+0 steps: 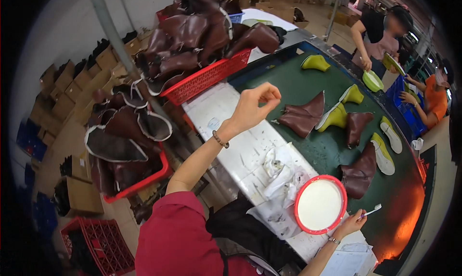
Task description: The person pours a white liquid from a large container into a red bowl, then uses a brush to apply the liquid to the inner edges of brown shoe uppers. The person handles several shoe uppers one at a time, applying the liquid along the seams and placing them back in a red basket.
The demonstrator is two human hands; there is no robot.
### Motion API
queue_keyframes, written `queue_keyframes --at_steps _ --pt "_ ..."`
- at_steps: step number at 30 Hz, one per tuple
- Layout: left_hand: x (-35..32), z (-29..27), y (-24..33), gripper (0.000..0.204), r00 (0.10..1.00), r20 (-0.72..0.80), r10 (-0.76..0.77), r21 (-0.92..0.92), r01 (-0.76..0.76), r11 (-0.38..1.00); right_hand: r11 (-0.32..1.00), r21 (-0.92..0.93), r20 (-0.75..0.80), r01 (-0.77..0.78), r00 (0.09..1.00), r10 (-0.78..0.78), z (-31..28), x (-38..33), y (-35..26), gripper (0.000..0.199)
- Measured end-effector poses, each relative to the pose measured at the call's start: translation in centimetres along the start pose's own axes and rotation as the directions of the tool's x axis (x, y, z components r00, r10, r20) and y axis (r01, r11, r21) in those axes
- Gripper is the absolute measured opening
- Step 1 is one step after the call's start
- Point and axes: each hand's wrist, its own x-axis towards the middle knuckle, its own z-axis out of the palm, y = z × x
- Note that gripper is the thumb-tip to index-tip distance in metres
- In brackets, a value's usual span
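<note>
My left hand (pixel 257 104) is raised over the near edge of the green belt, left of a brown leather boot upper (pixel 304 115). Its fingers curl in toward the thumb, and I see nothing in them. In my right hand (pixel 352 224), low on the right, is a toothbrush (pixel 372 211), its bristle end pointing right over the belt. Beside that hand stands a red-rimmed tub of white liquid (pixel 319 205). Another brown boot upper (pixel 360 172) lies just beyond the tub, next to a yellow-green and white shoe sole (pixel 383 156).
Brown boot uppers are heaped in a red basket (pixel 209 76) at the far left and a red crate (pixel 166 172) left of my arm. Crumpled white rags (pixel 284 175) lie on the white ledge. Several soles ride the green belt (pixel 269 78). Two people work across it.
</note>
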Motion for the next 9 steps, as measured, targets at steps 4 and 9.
queue_keyframes --at_steps 4,9 --pt "-1.7 -3.8 0.4 0.008 0.975 -0.218 -0.036 0.116 0.062 0.991 0.998 0.054 0.029 -0.024 0.999 0.023 0.2 -0.4 -0.6 0.019" --pt "1.2 -12.9 0.2 0.017 0.832 -0.552 -0.062 -0.003 0.073 0.997 0.997 0.072 0.035 -0.010 0.999 0.007 1.1 -0.6 -0.3 0.025"
